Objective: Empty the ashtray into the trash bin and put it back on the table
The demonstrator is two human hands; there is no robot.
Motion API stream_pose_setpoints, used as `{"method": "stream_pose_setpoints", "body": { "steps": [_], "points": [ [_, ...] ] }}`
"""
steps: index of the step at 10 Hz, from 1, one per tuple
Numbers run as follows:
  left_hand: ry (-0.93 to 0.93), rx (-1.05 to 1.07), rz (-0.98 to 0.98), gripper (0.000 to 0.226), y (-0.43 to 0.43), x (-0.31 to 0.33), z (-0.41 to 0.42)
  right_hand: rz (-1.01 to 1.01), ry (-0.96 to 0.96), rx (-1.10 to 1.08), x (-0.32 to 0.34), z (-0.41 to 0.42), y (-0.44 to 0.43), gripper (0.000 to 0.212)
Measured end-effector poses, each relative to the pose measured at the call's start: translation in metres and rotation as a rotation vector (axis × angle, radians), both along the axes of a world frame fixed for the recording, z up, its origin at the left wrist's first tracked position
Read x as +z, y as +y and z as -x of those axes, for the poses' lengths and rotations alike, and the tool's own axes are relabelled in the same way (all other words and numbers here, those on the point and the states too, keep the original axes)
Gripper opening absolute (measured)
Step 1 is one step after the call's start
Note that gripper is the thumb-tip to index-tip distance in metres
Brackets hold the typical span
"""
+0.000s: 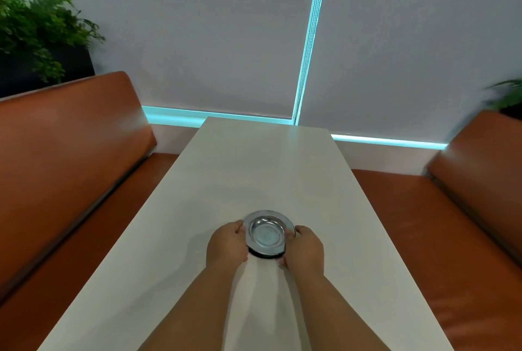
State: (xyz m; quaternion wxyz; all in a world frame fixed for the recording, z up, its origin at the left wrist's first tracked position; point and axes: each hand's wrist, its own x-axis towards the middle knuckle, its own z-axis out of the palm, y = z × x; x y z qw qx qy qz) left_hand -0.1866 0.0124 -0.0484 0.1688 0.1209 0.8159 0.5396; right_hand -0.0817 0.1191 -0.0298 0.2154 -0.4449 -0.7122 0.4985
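Observation:
A round shiny metal ashtray (267, 233) with a dark base sits low over the white table (254, 170), near the middle of its width. Its bowl looks empty. My left hand (226, 246) grips the ashtray's left rim and my right hand (303, 249) grips its right rim. Whether the base touches the tabletop I cannot tell; my fingers hide the sides. No trash bin is in view.
Orange upholstered benches (70, 153) (466, 201) flank the table on both sides. Grey roller blinds with a bead chain (308, 48) cover the window behind. Potted green plants (42, 28) (508, 93) stand behind each bench back.

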Motion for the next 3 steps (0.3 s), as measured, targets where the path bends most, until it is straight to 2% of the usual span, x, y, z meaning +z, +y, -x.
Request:
{"method": "stream_pose_setpoints", "body": {
  "steps": [1,2,3],
  "points": [
    [-0.009,0.013,0.016,0.04,-0.001,0.001,-0.002,-0.017,-0.028,0.008,0.002,0.0,-0.003,0.023],
    [-0.038,-0.01,0.02,0.051,-0.003,0.006,-0.004,-0.061,-0.113,0.024,0.008,-0.001,-0.004,0.041],
    [-0.023,-0.035,0.018,0.054,-0.01,0.019,-0.012,-0.204,-0.238,0.058,0.017,-0.009,-0.01,0.058]
  ]
}}
